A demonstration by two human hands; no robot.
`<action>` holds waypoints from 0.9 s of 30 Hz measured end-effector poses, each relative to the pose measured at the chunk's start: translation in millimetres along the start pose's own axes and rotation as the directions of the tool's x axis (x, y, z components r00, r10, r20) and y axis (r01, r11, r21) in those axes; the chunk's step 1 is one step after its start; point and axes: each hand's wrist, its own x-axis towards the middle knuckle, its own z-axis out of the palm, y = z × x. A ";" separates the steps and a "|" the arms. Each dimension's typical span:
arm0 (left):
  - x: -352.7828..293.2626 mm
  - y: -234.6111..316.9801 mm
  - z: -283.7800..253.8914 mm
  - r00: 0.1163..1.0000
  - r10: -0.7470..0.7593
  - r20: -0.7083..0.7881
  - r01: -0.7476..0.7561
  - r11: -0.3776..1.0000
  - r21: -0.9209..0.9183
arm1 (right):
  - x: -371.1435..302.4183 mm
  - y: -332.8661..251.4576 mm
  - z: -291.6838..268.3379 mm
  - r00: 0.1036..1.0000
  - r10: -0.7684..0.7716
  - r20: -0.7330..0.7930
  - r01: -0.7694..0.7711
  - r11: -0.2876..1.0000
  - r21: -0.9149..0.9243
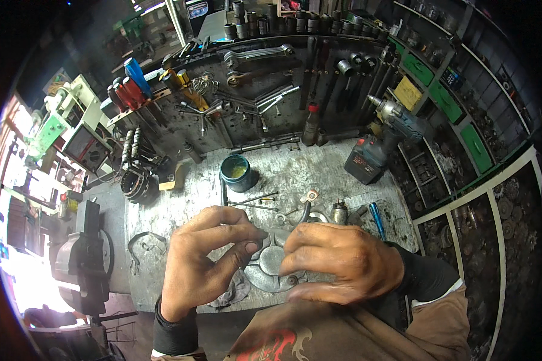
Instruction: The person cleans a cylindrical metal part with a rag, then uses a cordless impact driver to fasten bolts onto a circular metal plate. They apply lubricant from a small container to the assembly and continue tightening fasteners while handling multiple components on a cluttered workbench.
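Observation:
A grey cast metal part [273, 261] with a round raised centre lies on the worktop between my hands, partly covered by them. My left hand [208, 259] is held over its left side, with thumb and fingertips drawn close together; whether something small is between them cannot be made out. My right hand [337, 262] hovers at its right side, slightly blurred, fingers bent and thumb apart, with nothing visible in it. A crumpled grey rag [235, 290] lies beside the part, below my left hand. Beyond my right hand are a cylindrical metal part [339, 212] and a copper-coloured terminal lug [310, 197].
A dark green tub [236, 173] of yellowish grease stands mid-bench, near thin rods [256, 200]. A cordless impact wrench [388, 129] stands at the back right, a blue-handled tool [377, 220] nearer. A bench vise [83, 259] is at left. Spanners [259, 55] hang behind.

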 end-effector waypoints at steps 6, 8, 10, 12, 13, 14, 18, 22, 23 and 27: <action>3.0 2.7 7.9 0.993 -0.050 -0.110 0.036 0.991 -0.130 | -1.3 2.3 -2.5 0.997 0.054 0.052 -0.053 0.998 -0.021; 3.4 2.5 7.3 0.995 0.011 -0.096 -0.010 1.000 0.012 | -1.0 2.0 -3.4 0.999 0.045 0.027 -0.047 0.997 0.055; 1.2 3.5 5.1 0.996 0.032 -0.089 -0.022 0.994 0.104 | -0.6 1.0 -3.3 0.998 -0.004 0.056 0.001 0.999 0.053; -1.6 5.3 2.8 0.996 0.074 -0.044 -0.066 0.984 0.165 | 0.1 0.1 -2.6 0.998 0.020 0.053 -0.021 0.999 0.024; -2.8 6.0 2.7 0.995 0.099 -0.031 -0.090 0.974 0.208 | 0.2 -0.2 -1.9 0.999 0.024 0.021 -0.024 1.000 0.004; -3.5 6.6 2.5 0.993 0.114 -0.016 -0.108 0.968 0.228 | 0.6 0.1 -1.6 1.000 0.030 0.008 -0.030 1.000 -0.003; -3.4 7.4 8.5 0.992 0.041 -0.123 -0.029 0.995 0.096 | 0.2 2.9 -1.3 1.000 0.017 -0.014 -0.015 0.996 0.090; -3.7 9.1 13.7 0.984 0.040 -0.176 -0.007 0.984 0.180 | 1.3 6.2 -3.6 0.999 0.016 0.045 -0.019 0.998 0.063; -4.1 9.7 13.9 0.981 0.039 -0.190 0.002 0.977 0.213 | 2.1 6.7 -4.1 0.999 0.020 0.041 -0.024 0.996 0.085; -6.1 12.7 14.8 0.987 0.053 -0.154 -0.011 0.964 0.266 | 5.2 10.2 -3.7 0.992 -0.119 0.038 0.118 0.992 0.037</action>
